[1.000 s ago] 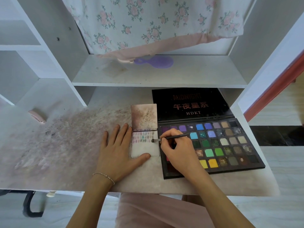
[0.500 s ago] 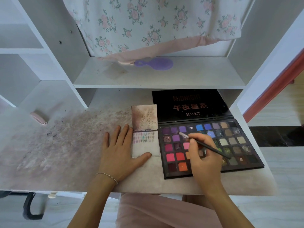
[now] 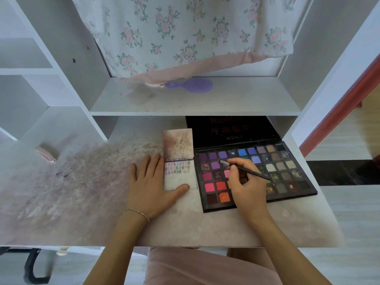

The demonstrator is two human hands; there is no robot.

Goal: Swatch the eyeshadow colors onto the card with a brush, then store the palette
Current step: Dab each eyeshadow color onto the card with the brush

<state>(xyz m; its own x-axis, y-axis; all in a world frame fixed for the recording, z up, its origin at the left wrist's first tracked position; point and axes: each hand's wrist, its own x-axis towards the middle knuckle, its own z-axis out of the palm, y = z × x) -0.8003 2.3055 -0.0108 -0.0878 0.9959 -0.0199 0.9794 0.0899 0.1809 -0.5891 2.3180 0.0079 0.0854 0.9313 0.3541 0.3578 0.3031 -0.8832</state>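
Observation:
A large black eyeshadow palette (image 3: 287,171) lies open on the desk at the right, its lid (image 3: 232,130) flat behind it under the shelf. To its left lies an open white card (image 3: 181,179) with rows of small colour swatches near its top. My left hand (image 3: 152,182) rests flat beside the card, thumb pressing on its lower edge. My right hand (image 3: 244,186) pinches a thin black brush (image 3: 246,170) over the palette. The brush tip touches a pan in the purple area near the palette's upper left.
The desk top (image 3: 82,182) is stained with powder on the left. A pink object (image 3: 46,154) lies at the far left. Above, a white shelf (image 3: 226,99) holds a purple hand mirror (image 3: 191,85) under a hanging floral cloth (image 3: 185,38). White cubbies (image 3: 26,58) stand at left.
My right hand moved the brush from the card's right edge over to the palette, and its tip now sits on a purple-area pan. My left hand has stayed on the card.

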